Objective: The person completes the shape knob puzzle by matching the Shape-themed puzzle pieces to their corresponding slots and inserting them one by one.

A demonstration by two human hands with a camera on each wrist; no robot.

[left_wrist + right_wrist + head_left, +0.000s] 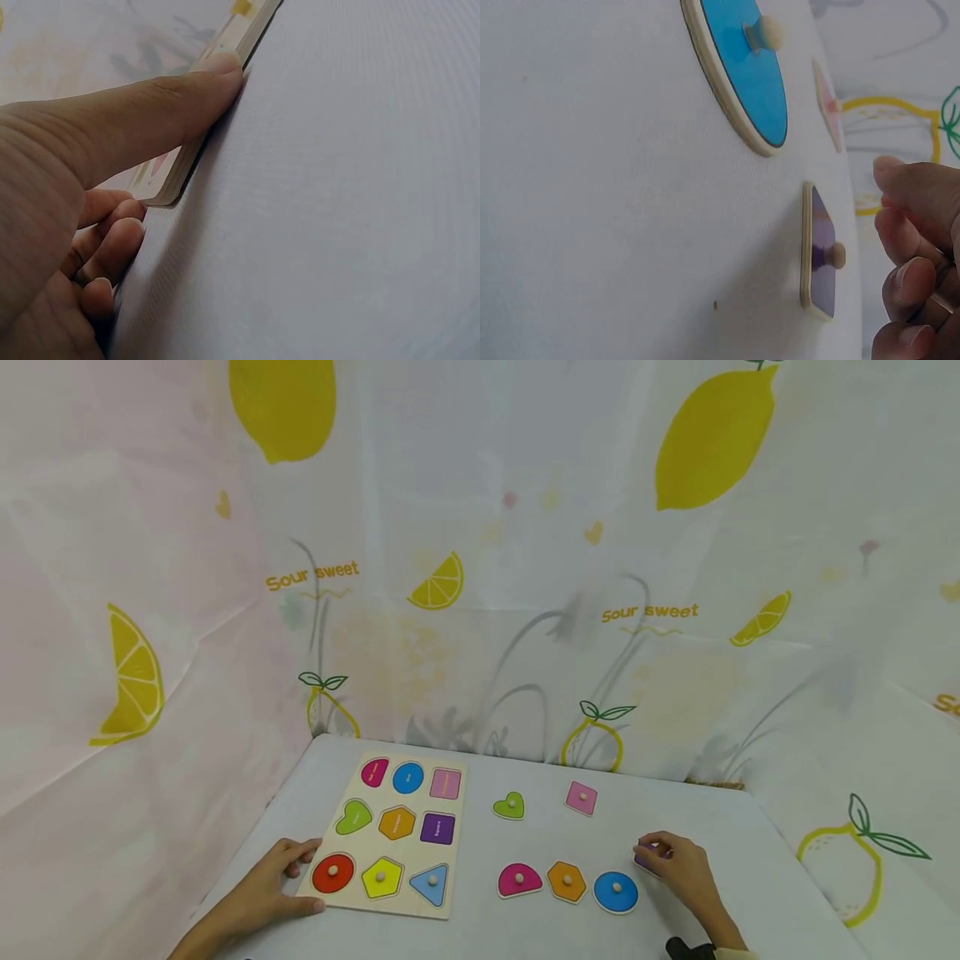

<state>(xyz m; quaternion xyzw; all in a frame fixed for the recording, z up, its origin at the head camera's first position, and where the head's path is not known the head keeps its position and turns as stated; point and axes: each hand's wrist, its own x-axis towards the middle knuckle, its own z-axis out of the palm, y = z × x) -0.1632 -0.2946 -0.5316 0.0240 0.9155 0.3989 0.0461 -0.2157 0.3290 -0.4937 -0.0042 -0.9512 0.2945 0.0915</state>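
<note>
My left hand [262, 889] grips the lower left corner of a wooden shape puzzle board [358, 844]. In the left wrist view, the thumb [221, 75] lies along the board's near edge while the curled fingers touch around the corner. Over a purple square knob piece [823, 255] hovers my right hand [682, 864]. Its fingers are loosely bent, and the right wrist view shows a gap between them and the wooden knob [838, 256]. A red circle [333, 872], a yellow pentagon [382, 878] and a blue triangle [430, 885] with knobs sit in the board's bottom row.
Right of the board lie a green heart [509, 807], a pink square-like piece [582, 798], a magenta half circle [519, 880], an orange hexagon [566, 882] and a blue circle [616, 892]. Lemon-printed cloth [510, 677] stands behind the white table [555, 935].
</note>
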